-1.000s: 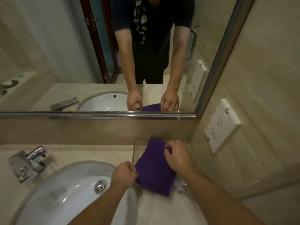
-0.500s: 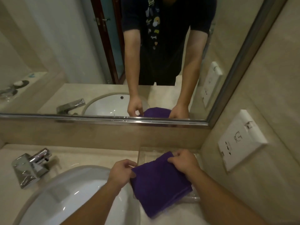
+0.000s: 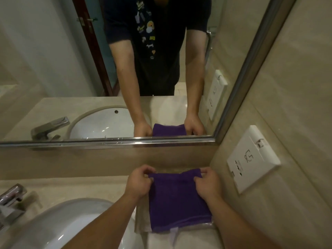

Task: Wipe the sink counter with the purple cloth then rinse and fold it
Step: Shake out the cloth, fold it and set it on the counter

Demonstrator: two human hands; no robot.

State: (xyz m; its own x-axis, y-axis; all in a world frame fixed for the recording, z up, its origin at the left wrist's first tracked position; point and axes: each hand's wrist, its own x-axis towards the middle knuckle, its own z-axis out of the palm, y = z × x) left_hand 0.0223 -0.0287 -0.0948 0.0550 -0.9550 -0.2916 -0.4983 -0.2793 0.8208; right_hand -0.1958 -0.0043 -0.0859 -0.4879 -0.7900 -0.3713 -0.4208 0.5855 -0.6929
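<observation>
The purple cloth point(image 3: 177, 200) lies folded into a rectangle on a clear tray point(image 3: 142, 221) at the right end of the beige sink counter point(image 3: 71, 187). My left hand point(image 3: 139, 182) pinches the cloth's far left corner. My right hand point(image 3: 206, 184) pinches its far right corner. Both hands hold the far edge close to the back wall. A small white tag shows under the cloth's near edge.
The white basin point(image 3: 68, 229) sits left of the tray, with a chrome faucet point(image 3: 10, 200) at the far left. A mirror point(image 3: 107, 69) spans the back wall. A white wall socket point(image 3: 251, 159) is on the right wall.
The cloth has been turned square to the wall and set flat on the tray. Both hands moved to its far corners, and the view shifted right and closer.
</observation>
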